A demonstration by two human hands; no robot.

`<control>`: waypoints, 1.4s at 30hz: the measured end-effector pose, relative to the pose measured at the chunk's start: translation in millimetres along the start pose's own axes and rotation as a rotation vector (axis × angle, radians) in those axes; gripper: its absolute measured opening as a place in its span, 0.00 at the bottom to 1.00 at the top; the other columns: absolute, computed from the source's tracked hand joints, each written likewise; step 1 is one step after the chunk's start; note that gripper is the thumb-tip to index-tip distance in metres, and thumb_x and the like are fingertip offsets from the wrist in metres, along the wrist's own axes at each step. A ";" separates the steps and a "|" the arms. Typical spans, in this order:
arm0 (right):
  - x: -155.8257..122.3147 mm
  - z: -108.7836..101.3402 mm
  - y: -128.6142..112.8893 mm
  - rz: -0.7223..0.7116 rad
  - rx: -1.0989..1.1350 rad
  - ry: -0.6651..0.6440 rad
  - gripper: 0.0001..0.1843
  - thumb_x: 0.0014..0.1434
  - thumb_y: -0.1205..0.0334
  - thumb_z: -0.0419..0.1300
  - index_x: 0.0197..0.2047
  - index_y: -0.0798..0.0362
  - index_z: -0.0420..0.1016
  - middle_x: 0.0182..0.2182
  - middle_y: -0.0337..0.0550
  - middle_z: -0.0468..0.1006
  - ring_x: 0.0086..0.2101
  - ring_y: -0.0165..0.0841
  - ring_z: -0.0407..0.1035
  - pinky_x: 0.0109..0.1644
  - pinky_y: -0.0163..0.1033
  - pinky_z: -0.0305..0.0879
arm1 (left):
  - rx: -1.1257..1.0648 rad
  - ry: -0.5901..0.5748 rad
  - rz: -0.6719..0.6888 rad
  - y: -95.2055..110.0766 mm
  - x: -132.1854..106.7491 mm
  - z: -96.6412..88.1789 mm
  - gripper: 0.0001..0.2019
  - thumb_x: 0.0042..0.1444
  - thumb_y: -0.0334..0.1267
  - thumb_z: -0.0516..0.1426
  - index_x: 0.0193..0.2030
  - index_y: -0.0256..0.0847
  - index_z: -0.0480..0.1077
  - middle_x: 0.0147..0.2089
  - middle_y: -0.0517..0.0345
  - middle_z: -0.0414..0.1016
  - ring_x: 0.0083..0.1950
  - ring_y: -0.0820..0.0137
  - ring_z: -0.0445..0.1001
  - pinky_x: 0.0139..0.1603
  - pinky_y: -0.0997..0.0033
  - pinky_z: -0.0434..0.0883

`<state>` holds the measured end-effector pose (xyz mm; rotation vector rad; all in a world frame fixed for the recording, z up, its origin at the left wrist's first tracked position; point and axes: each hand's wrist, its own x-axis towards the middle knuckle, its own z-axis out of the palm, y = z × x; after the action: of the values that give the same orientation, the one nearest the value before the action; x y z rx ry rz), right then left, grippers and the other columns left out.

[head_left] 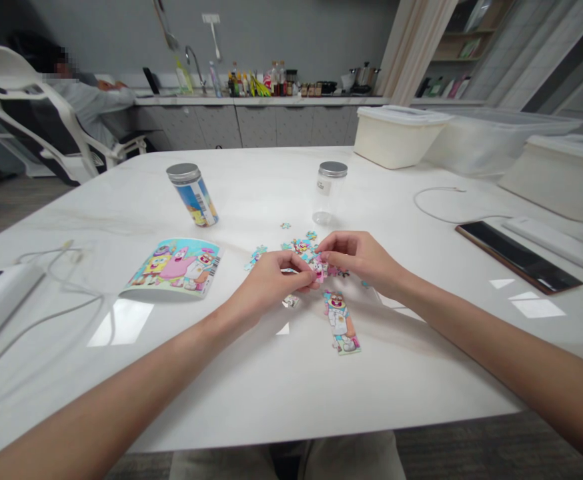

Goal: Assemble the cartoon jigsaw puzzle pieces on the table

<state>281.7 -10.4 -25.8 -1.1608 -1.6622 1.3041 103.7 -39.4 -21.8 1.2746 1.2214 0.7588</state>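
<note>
Between my two hands is a pink jigsaw puzzle piece [319, 270], held just above the white table. My left hand [281, 275] pinches it from the left, and my right hand [355, 257] has its fingertips on the upper right side. Whether it is one piece or two joined ones I cannot tell. Loose puzzle pieces [301, 245] lie in a pile behind and partly under my hands. Nearer to me is a joined strip of puzzle [343, 323] showing a cartoon figure. A curved picture card [176, 268] with cartoon characters lies to the left.
Beyond the pile stand a clear jar [325, 193] and a tilted cartoon-labelled jar [194, 195], both with silver lids. A phone [516, 257] and a white power strip [554, 243] lie right. Storage boxes [399, 137] stand back right. A person [89, 107] sits far left.
</note>
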 end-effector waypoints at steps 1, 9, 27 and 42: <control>0.0 -0.8 -0.6 0.004 -0.009 -0.010 0.07 0.48 0.60 0.65 0.30 0.54 0.74 0.28 0.41 0.75 0.30 0.31 0.66 0.32 0.38 0.61 | -0.004 -0.005 0.001 -0.7 0.2 -0.6 0.05 0.52 0.29 0.60 0.27 0.37 0.68 0.31 0.56 0.78 0.32 0.73 0.77 0.34 0.76 0.71; 1.1 -9.0 0.6 0.010 -0.134 -0.401 0.04 0.50 0.66 0.61 0.32 0.54 0.75 0.26 0.39 0.76 0.28 0.29 0.67 0.33 0.36 0.61 | 0.189 -0.270 0.140 -6.4 -4.8 -7.4 0.03 0.49 0.31 0.59 0.28 0.40 0.68 0.30 0.60 0.77 0.35 0.70 0.78 0.38 0.70 0.71; -5.2 -8.9 -5.2 -0.066 -0.393 -0.551 0.07 0.52 0.68 0.59 0.32 0.53 0.79 0.27 0.38 0.78 0.26 0.27 0.68 0.28 0.32 0.61 | 0.839 -0.379 0.309 6.3 -20.7 -21.4 0.04 0.52 0.35 0.57 0.27 0.41 0.67 0.24 0.64 0.69 0.25 0.75 0.65 0.26 0.75 0.58; -6.4 -7.1 -4.1 -0.137 -0.500 -0.553 0.07 0.53 0.68 0.59 0.32 0.53 0.80 0.27 0.39 0.77 0.26 0.27 0.66 0.28 0.34 0.60 | 1.057 -0.560 0.676 2.2 -16.0 -31.3 0.10 0.57 0.33 0.54 0.37 0.47 0.77 0.22 0.59 0.72 0.20 0.72 0.61 0.25 0.69 0.54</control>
<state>289.4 -14.4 -20.2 -0.9728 -2.5336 1.2238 70.4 -45.0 -11.5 2.6287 0.6747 0.0956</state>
